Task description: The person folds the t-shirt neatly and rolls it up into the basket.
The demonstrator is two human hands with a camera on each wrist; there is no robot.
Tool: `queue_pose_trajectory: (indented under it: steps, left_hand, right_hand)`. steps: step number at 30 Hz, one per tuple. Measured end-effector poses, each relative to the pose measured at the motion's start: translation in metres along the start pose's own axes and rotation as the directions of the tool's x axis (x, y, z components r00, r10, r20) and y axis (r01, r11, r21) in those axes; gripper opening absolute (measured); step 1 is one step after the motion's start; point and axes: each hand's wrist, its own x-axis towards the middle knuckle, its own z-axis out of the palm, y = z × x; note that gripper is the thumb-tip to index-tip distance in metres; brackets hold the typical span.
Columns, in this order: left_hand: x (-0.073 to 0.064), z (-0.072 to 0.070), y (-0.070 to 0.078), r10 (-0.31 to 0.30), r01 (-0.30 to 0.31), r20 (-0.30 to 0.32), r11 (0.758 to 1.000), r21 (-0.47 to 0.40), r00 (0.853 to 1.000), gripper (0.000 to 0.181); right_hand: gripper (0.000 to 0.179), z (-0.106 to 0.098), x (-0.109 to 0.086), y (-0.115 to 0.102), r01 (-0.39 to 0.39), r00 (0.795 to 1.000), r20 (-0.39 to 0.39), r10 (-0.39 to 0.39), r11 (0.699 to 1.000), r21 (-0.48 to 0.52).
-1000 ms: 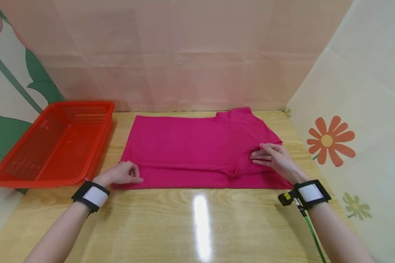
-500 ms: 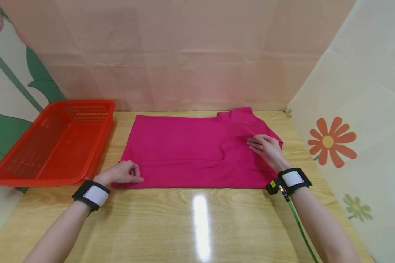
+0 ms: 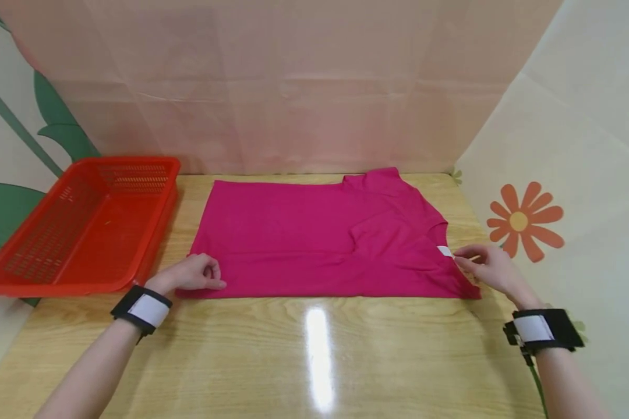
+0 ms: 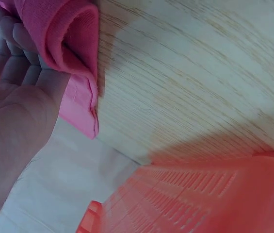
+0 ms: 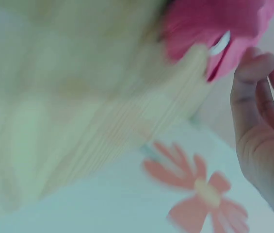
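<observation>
A magenta T-shirt (image 3: 293,227) lies spread sideways on the wooden table, collar to the right, with a small white label (image 3: 444,251) at the neck. Its near side is folded over lengthwise in the head view. My left hand (image 3: 198,273) grips the near-left hem corner with curled fingers; in the left wrist view a rolled edge of the fabric covers part of the fingers. Just off the collar, my right hand (image 3: 484,267) has its thumb and forefinger slightly apart beside the label. The right wrist view shows those fingers loosely bent, with nothing between them.
A red plastic basket (image 3: 159,233) with slotted walls stands at the left, close to my left forearm. Behind the table (image 3: 251,349) rises a pinkish cloth wall (image 3: 272,87). A pale wall with printed flowers borders the right side.
My right hand smoothed over the T-shirt's right part, then moved right and off it. The near fold now lies flatter, and the collar with its label shows. The left hand stayed put.
</observation>
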Motion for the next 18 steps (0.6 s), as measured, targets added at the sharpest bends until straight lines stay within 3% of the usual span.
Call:
queue_pose_trajectory:
  steps: [6,11,15,18]
  left_hand:
    - [0.000,-0.002,0.000,0.006,-0.006,0.014,1.000,-0.029,1.000,0.020]
    - [-0.001,-0.003,-0.001,-0.002,0.002,0.022,0.999,-0.036,1.000,0.020]
    - [-0.001,-0.003,-0.001,0.002,-0.001,0.024,1.000,-0.028,1.000,0.021]
    - [-0.001,-0.003,-0.001,0.007,-0.006,0.021,1.000,-0.023,1.000,0.020]
  right_hand:
    - [0.056,-0.004,-0.019,0.011,-0.111,0.977,0.177,0.121,0.992,-0.067]
    - [0.055,0.000,-0.022,0.012,-0.188,0.956,0.213,0.200,0.979,-0.075]
    - [0.045,0.003,-0.024,0.014,-0.212,0.949,0.232,0.214,0.977,-0.032]
    - [0.034,0.004,-0.026,0.018,-0.152,0.960,0.237,0.151,0.988,-0.014]
